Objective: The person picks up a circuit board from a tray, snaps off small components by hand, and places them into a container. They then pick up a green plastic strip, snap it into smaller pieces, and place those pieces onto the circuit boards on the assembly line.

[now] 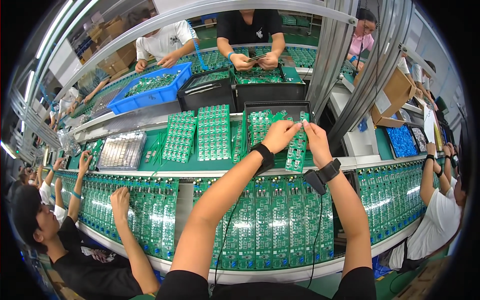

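While the left hand (280, 136) and right hand (316, 141) pinch one green board (295, 156), uneven bending could crack it

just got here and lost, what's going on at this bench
The person's bare left hand and right hand hold a narrow green circuit-board strip near its upper end, at a black rectangular tray of green boards. Long green circuit boards lie side by side closer in. Opposite, a co-worker in a black shirt holds something thin.

Green bench top (225, 165): clear tray (142, 152) with silver parts (120, 150); right of tray, thin green strips (159, 145), then green circuit-board panels (213, 132).
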Demonstrator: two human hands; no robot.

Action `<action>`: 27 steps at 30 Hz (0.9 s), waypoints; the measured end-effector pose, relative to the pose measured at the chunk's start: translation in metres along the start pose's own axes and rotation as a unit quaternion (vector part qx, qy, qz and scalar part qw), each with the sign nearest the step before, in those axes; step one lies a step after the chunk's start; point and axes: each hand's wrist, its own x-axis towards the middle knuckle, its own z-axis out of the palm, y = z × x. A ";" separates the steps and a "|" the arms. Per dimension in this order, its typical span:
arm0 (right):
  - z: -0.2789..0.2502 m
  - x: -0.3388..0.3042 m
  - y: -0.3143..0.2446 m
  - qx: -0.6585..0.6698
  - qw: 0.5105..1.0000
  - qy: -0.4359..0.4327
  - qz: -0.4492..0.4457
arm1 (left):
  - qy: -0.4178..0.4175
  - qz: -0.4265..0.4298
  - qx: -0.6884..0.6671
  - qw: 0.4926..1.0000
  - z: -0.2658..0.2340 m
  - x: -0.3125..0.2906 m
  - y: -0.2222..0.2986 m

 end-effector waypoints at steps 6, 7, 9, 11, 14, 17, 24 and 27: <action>0.032 -0.027 -0.016 0.189 0.973 0.018 0.132 | -0.030 -0.110 -0.197 0.974 0.000 -0.010 -0.002; 0.034 -0.029 -0.017 0.234 0.958 0.026 0.164 | -0.072 -0.163 -0.263 0.948 -0.001 -0.012 0.001; 0.015 -0.024 -0.003 0.277 0.947 -0.047 0.155 | -0.067 -0.166 -0.316 0.932 0.004 -0.013 0.008; 0.001 -0.015 0.012 0.359 0.901 -0.200 0.139 | -0.052 -0.177 -0.415 0.891 0.007 -0.012 0.012; 0.000 -0.005 0.018 0.457 0.831 -0.298 0.111 | -0.086 -0.165 -0.458 0.869 0.004 -0.007 0.002; 0.011 -0.006 0.008 0.443 0.856 -0.244 0.106 | -0.059 -0.149 -0.422 0.892 0.002 -0.003 0.000; 0.006 0.003 0.014 0.190 0.978 0.082 -0.001 | 0.336 0.202 0.254 0.884 0.003 0.008 0.001; 0.006 0.005 0.011 0.055 0.996 0.064 -0.028 | -0.008 -0.032 0.042 0.999 0.004 0.000 0.000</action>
